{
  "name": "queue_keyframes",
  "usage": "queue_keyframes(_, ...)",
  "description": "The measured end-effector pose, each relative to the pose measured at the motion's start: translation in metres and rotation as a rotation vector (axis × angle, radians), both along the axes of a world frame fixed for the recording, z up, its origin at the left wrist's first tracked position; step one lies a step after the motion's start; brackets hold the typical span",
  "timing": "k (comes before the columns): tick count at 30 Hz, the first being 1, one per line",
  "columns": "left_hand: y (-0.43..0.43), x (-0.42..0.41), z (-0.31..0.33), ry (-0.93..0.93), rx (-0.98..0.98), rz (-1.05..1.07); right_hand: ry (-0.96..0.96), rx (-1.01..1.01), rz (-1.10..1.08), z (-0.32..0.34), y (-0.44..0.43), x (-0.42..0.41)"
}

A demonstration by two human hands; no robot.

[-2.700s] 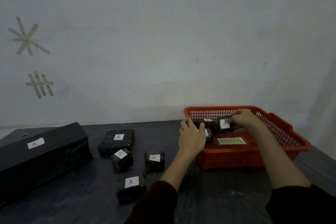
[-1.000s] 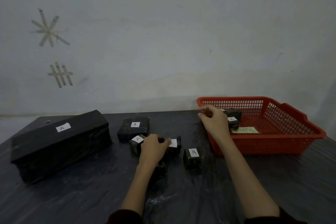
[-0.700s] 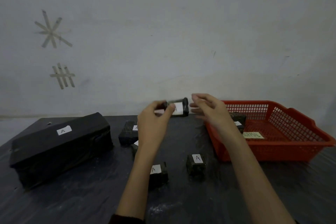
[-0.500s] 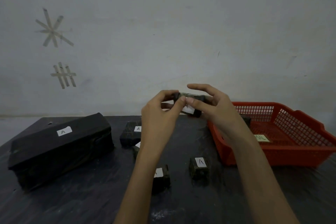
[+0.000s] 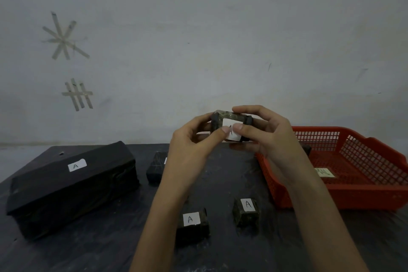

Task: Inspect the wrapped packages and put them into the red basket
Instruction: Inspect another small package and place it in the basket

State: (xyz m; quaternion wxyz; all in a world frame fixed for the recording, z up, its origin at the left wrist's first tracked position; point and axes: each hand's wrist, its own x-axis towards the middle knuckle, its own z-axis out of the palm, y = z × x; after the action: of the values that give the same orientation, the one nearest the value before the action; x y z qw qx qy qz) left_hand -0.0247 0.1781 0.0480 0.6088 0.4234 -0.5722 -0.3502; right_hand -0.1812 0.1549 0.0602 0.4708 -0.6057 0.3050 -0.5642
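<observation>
A small dark wrapped package (image 5: 229, 120) with a white "A" label is held up in mid-air by both hands, left of the red basket (image 5: 364, 196). My left hand (image 5: 189, 150) grips its left side and my right hand (image 5: 265, 134) its right side, thumbs on the label. Two small labelled packages (image 5: 193, 223) (image 5: 246, 211) sit on the dark table below. Another package (image 5: 155, 166) lies farther back, partly hidden by my left arm. A large black package (image 5: 70, 183) lies at the left. Inside the basket a dark package (image 5: 306, 150) shows behind my right wrist.
A pale label (image 5: 324, 172) lies on the basket floor. The table (image 5: 99, 249) is covered in dark plastic and ends at a grey wall with tape marks (image 5: 77, 94).
My left hand picked a small package off the table and raised it. My right hand left the basket and joined it; both now hold the package, turned so its label faces me.
</observation>
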Motion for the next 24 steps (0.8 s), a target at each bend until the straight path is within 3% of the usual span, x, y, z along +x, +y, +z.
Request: queue_keyframes(24, 0.0025, -0.0023, 0.0008, -0.022, 0.021, 0.026, -0.061, -0.019, -0.066, -0.0025, 0.0037, 0.0089)
